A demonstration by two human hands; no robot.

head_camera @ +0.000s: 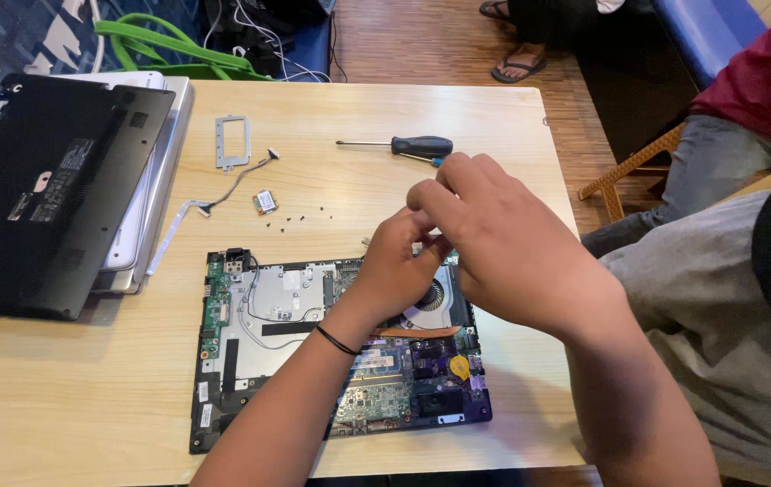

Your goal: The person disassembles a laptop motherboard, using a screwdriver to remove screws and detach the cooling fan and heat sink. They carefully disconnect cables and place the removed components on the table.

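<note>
A bare laptop mainboard [259,361] with a metal shield, a round cooling fan [440,302] and a yellow coin cell [460,365] lies on the wooden table [70,397]. My left hand [394,271], a black band on its wrist, hovers over the fan with its fingers pinched upward. My right hand [498,239] curls over from the right, and its fingertips meet those of the left hand. Whatever sits between the fingertips is hidden.
A black-handled screwdriver [403,144] lies behind the hands. A metal bracket [232,140], a flat cable [178,225], a small card [266,200] and several tiny screws [300,216] lie nearby. A black bottom cover [43,189] rests on a silver laptop body [160,153]. A seated person [737,135] is at the right.
</note>
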